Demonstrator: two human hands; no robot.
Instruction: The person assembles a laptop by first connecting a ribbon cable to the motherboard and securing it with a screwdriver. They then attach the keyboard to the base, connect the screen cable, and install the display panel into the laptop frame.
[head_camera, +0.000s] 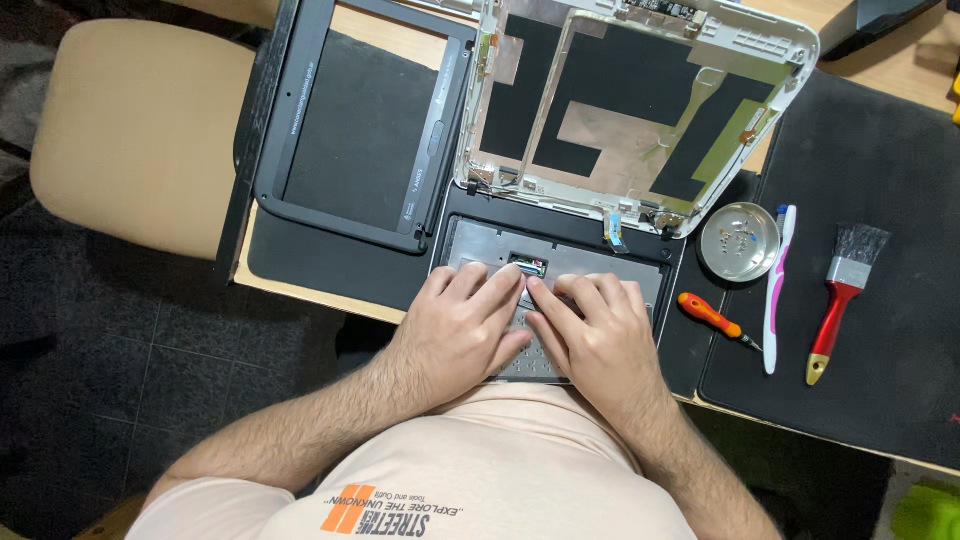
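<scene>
A dismantled laptop lies on the desk. Its grey base with the keyboard removed sits near the front edge. My left hand and my right hand rest flat on the base, fingertips meeting beside a small connector with a ribbon cable. Behind them stands the opened white lid shell, lined with black and foil patches. Neither hand holds a tool.
A black screen bezel lies to the left on a black mat. To the right are a round metal dish of screws, an orange-handled screwdriver, a toothbrush and a red-handled paintbrush. A beige chair stands at left.
</scene>
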